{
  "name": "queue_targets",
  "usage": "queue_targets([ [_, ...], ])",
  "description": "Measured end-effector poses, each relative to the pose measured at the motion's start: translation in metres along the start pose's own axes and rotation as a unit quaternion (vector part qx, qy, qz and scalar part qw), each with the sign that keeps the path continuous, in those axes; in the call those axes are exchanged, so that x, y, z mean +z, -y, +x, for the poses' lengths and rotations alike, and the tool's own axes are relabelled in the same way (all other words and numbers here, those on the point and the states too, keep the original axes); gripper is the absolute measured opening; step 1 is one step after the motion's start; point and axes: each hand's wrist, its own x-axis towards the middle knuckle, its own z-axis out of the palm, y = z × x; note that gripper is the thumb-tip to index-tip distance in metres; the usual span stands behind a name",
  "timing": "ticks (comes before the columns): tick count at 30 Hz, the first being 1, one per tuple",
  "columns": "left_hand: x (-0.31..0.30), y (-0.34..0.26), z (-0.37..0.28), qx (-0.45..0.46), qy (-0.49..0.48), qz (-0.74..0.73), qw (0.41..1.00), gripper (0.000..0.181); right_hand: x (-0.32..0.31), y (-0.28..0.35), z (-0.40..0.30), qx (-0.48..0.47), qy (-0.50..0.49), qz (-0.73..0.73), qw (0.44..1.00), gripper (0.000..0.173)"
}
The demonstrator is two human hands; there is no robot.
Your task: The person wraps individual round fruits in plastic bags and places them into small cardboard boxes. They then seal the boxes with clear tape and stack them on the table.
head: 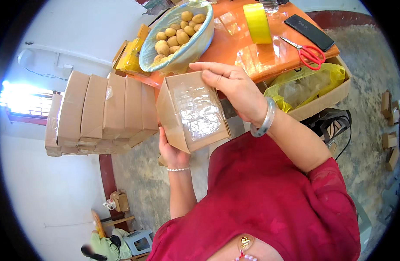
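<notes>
A small cardboard box (172,114) is held in front of my chest between both hands. Shiny clear plastic (200,114) covers much of the side facing me; whether it is tape on the surface or film inside, I cannot tell. My left hand (175,153), with a beaded bracelet at the wrist, supports the box from its lower left, its fingers partly hidden behind. My right hand (234,86), below which sits a pale bangle (267,119), lies over the upper right edge with the thumb against the box.
On the orange table (226,49) stand a lined basin (190,62) of potatoes, a yellow tape roll (258,24), red-handled scissors (309,55) and a black phone-like slab (309,32). Cartons (115,107) are stacked left. Below the table edge is an open carton (320,101). Another person (108,244) sits lower left.
</notes>
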Motion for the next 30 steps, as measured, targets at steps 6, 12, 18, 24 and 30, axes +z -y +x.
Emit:
queue_targets([
  [6,0.017,0.001,-0.01,0.003,-0.033,0.01,0.999,0.052,0.002,-0.012,-0.007,-0.001,0.048,0.127,0.991,0.063],
  [12,0.018,0.005,-0.005,-0.003,0.037,0.014,0.999,0.052,0.01,-0.018,-0.01,-0.075,0.04,0.041,0.996,0.069],
  [18,0.015,0.006,-0.004,-0.015,0.02,-0.012,1.0,0.052,0.002,-0.013,-0.004,-0.009,0.071,0.099,0.993,0.066],
  [24,0.02,0.007,-0.006,-0.029,0.04,-0.026,0.998,0.051,0.004,-0.016,-0.006,-0.08,0.124,0.079,0.986,0.084],
  [30,0.024,0.005,-0.002,0.015,-0.016,-0.016,1.0,0.051,-0.003,-0.023,0.001,-0.076,0.147,0.163,0.973,0.09],
])
